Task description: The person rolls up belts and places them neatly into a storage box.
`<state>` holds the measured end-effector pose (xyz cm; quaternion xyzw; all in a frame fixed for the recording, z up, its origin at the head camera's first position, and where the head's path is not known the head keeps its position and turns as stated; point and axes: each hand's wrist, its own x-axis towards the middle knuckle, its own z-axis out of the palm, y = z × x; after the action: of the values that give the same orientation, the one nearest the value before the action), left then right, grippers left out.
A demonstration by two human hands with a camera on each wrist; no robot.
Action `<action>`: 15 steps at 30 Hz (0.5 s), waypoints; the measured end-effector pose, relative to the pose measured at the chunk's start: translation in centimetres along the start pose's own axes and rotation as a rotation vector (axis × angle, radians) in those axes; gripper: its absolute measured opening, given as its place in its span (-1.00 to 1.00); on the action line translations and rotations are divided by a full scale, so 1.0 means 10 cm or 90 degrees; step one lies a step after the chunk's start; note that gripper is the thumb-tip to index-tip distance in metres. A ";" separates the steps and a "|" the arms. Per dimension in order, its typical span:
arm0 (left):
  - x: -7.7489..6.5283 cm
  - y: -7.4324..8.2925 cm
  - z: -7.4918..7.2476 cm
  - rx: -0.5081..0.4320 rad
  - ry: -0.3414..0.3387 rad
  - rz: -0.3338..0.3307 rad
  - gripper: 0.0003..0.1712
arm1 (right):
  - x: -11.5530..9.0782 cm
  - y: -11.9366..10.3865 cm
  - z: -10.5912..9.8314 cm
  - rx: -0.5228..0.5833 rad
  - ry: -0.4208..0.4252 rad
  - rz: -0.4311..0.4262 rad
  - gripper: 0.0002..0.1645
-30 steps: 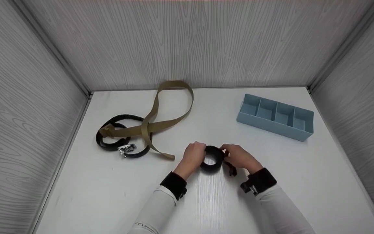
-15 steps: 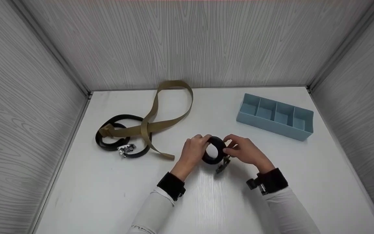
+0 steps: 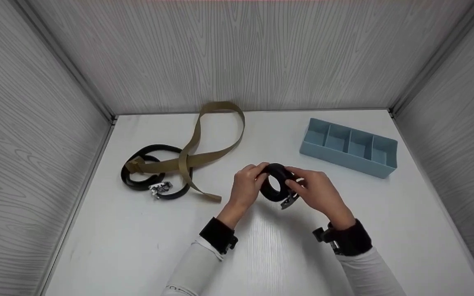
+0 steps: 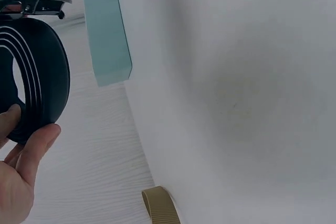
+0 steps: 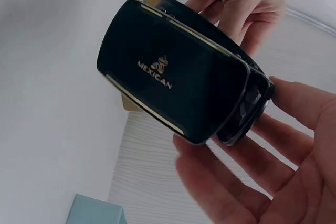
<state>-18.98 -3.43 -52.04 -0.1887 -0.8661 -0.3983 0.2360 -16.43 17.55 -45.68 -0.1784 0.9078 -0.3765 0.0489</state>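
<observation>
A black leather belt [image 3: 270, 191], rolled into a tight coil, is held above the table between both hands. My left hand [image 3: 245, 187] pinches the coil's left side, its thumb at the centre hole in the left wrist view. On the opposite side my right hand [image 3: 317, 191] holds the coil by the buckle end, with thumb and fingers on the edges. The dark buckle plate [image 5: 168, 72] with gold edging and the word MEXICAN faces the right wrist camera. Its hinged metal clasp [image 4: 42, 4] sticks out from the coil in the left wrist view.
Left on the white table [image 3: 146, 246], a second black belt [image 3: 154, 147] with a silver buckle [image 3: 161, 188] lies loosely looped. A tan webbing belt [image 3: 208, 158] crosses over it. A blue four-section box [image 3: 348, 158] stands at the back right. Grey panels enclose the table.
Both hands have raised the coiled belt off the table and away from the body, tilting it. The right hand has shifted its grip around the buckle. The other belts and box stay put.
</observation>
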 end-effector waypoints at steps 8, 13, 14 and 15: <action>0.02 0.05 0.05 -0.069 0.019 -0.064 -0.75 | -0.04 -0.18 0.05 -0.020 0.039 -0.015 -0.34; 0.02 0.06 0.08 -0.098 0.011 -0.109 -0.76 | -0.02 -0.25 0.14 -0.050 0.104 -0.016 -0.33; 0.02 0.06 0.09 -0.101 0.010 -0.116 -0.77 | -0.01 -0.25 0.16 -0.055 0.113 -0.012 -0.34; 0.02 0.06 0.09 -0.105 0.009 -0.122 -0.77 | -0.01 -0.26 0.17 -0.056 0.120 -0.007 -0.35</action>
<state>-19.03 -2.33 -52.06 -0.1210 -0.8429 -0.4900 0.1864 -15.23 14.78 -45.08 -0.1494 0.9230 -0.3514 -0.0468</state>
